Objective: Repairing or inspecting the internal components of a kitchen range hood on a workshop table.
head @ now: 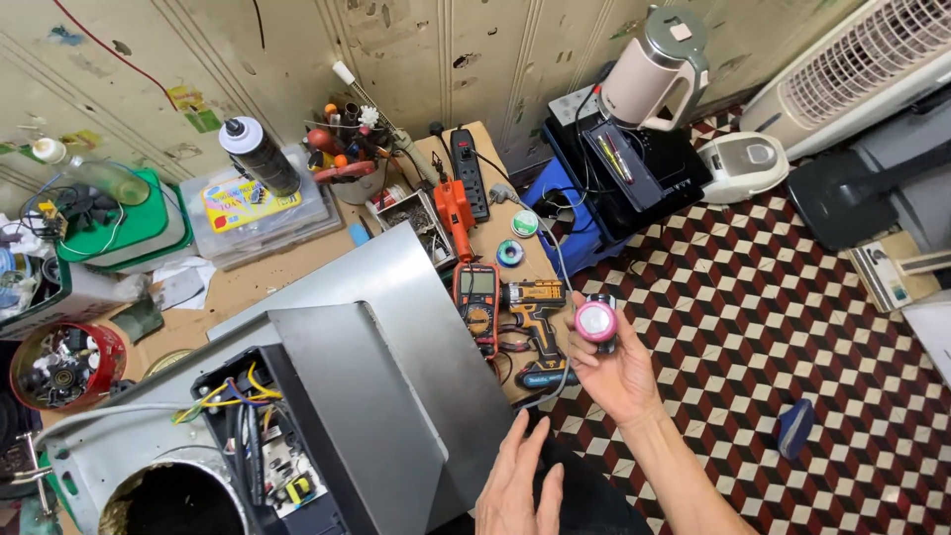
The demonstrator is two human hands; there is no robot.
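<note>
My right hand [616, 369] holds a small round pink-and-white object [596, 321] up beside the workbench's right edge, fingers wrapped round its dark body. My left hand [520, 481] is open with fingers spread, resting near the lower corner of a tilted grey metal panel [396, 327]. That panel covers an opened grey appliance whose circuit board and coloured wires [260, 436] show. An orange-and-black cordless drill [535, 327] and an orange multimeter [476, 302] lie just left of my right hand.
The bench holds a power strip [468, 170], solder spools [517, 238], a cup of tools [349, 159], a spray can [260, 156] and plastic boxes [258, 213]. A red tin of parts [65, 365] sits left. On the patterned floor stand a kettle [654, 69], a black case [634, 168] and a white fan [862, 69].
</note>
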